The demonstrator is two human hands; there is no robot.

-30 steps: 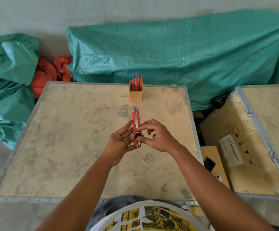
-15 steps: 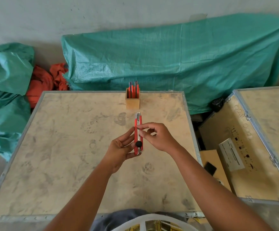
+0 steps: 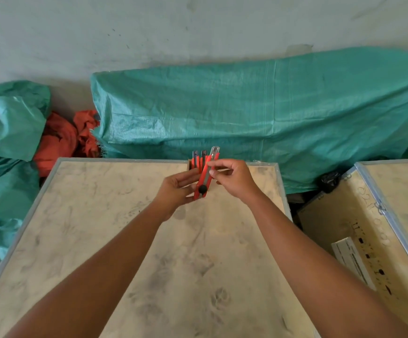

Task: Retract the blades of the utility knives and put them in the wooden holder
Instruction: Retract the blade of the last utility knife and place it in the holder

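I hold a red utility knife (image 3: pixel 204 181) upright over the far middle of the wooden tabletop (image 3: pixel 149 252). My left hand (image 3: pixel 177 189) grips its lower end from the left, near the black lock knob. My right hand (image 3: pixel 232 178) pinches its upper part with thumb and fingers. Its metal tip sticks up at the top. Behind the hands stands the wooden holder (image 3: pixel 189 165), mostly hidden, with two red knives (image 3: pixel 198 158) upright in it.
Green tarps (image 3: pixel 259 113) cover things behind the table and at the left (image 3: pixel 8 132), with orange cloth (image 3: pixel 61 140) between. At the right stands an open wooden crate (image 3: pixel 359 235) with a white box (image 3: pixel 351 259) inside.
Both hands have carried the knife away from me toward the holder. My right fingers have slid up from the knob to the upper part of the handle.
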